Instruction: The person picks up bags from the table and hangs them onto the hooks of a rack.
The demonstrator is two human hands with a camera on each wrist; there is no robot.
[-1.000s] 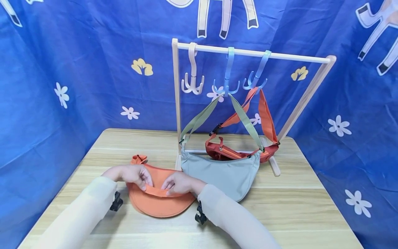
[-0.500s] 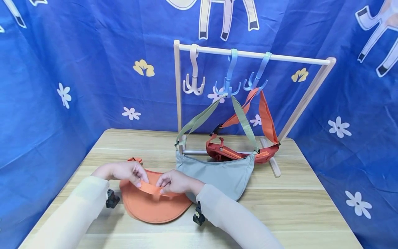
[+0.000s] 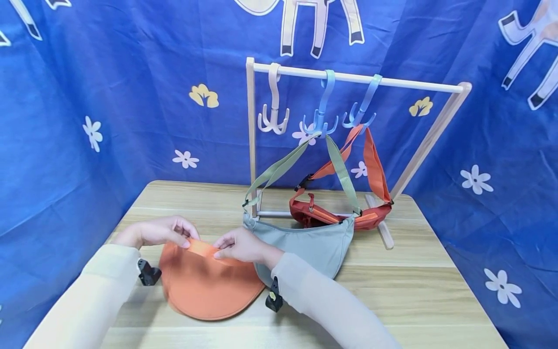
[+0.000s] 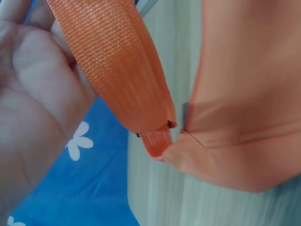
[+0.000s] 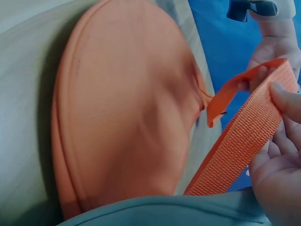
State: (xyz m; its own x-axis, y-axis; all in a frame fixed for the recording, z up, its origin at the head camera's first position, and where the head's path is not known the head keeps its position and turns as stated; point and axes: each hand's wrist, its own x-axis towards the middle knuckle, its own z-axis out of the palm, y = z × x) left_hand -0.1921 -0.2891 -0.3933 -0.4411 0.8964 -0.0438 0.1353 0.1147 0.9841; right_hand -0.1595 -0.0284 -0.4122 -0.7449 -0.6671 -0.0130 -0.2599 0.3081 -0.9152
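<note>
An orange shoulder bag (image 3: 211,288) lies on the table at the left, its rounded bottom toward the front edge. Both hands pinch its wide woven strap (image 3: 202,248), raised over the bag's top edge in the head view. My left hand (image 3: 167,231) has the strap's left part between thumb and fingers; my right hand (image 3: 244,247) grips it a short way to the right. Seen from the right wrist, the strap (image 5: 244,132) is a flat band running between the two hands. In the left wrist view the strap (image 4: 113,66) joins the bag (image 4: 249,136) at a small loop.
Just right, a grey-green bag (image 3: 301,247) hangs by its strap from the middle blue hook (image 3: 321,109). Behind it, a red bag (image 3: 370,218) hangs from the right blue hook (image 3: 359,104). A pale hook (image 3: 273,104) hangs on the rack's rail (image 3: 410,85).
Both hands have raised the orange strap, moving up and left. The orange bag has shifted a little left and toward the front. The grey-green bag has swung slightly left.
</note>
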